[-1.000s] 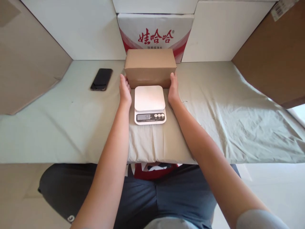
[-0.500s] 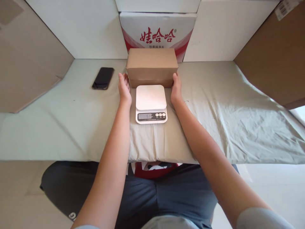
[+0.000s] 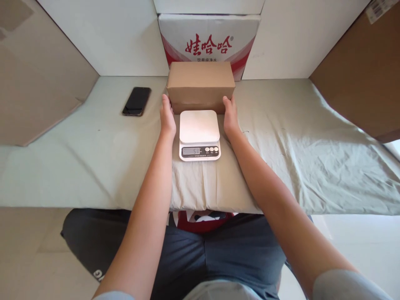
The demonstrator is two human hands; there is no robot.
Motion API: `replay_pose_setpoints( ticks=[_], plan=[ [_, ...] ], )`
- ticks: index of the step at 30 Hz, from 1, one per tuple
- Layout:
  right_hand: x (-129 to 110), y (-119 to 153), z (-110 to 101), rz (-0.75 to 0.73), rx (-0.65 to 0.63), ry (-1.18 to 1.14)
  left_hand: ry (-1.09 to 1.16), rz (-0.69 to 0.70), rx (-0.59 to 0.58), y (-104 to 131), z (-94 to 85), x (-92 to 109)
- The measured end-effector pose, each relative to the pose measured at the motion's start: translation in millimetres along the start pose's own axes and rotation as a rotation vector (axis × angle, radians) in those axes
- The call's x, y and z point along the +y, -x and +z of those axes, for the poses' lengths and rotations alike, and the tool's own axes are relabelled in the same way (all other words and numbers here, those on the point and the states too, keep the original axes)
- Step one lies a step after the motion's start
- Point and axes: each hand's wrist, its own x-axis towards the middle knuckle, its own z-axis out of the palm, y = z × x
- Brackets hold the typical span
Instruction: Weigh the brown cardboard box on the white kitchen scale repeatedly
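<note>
A closed brown cardboard box (image 3: 200, 98) rests on the cloth-covered surface, just behind a white kitchen scale (image 3: 199, 129). At the box's left end is my left hand (image 3: 168, 114), its thumb up and its fingers along the side. My right hand (image 3: 230, 114) presses the right end, with the thumb on the front corner. Together they clasp the box between them; the fingertips are partly hidden behind its sides. On the scale's bare platform lies nothing, and its display (image 3: 191, 151) seems to read 51.
A black smartphone (image 3: 136, 101) lies left of the box. Behind stands a white and red printed carton (image 3: 209, 35). Large cardboard panels rise at the left (image 3: 40, 79) and right (image 3: 359, 75). Wrinkled green cloth (image 3: 328, 158) covers the surface up to its front edge.
My left hand has moved right, closing the small gap to the box's left end. My right hand has shifted slightly inward against the right end. The view has moved a little.
</note>
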Motion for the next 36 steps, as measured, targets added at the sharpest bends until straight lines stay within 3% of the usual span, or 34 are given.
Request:
replay_pose_setpoints(
  ticks=[3, 10, 15, 19, 23, 31, 36],
  plan=[
    [-7, 4, 6, -0.026, 0.07, 0.005, -0.014, 0.008, -0.008, 0, -2.2, 1],
    [-50, 16, 16, -0.145, 0.045, 0.066, -0.106, 0.124, 0.001, -8, -9.5, 9],
    [-71, 41, 1, -0.142, -0.015, 0.063, -0.131, 0.194, -0.042, 31, -21.7, 33],
    [-68, 85, -15, -0.141, -0.044, 0.096, -0.105, 0.19, -0.051, 76, -33.1, 30],
    [-58, 117, -20, -0.179, -0.009, 0.075, -0.063, 0.168, -0.03, 98, -34.4, 14],
    [-49, 122, -19, -0.195, 0.067, 0.084, -0.087, 0.164, 0.021, 105, -32.0, 5],
    [-44, 122, -21, -0.187, 0.044, 0.085, -0.095, 0.164, 0.049, 115, -34.5, 6]
  ],
)
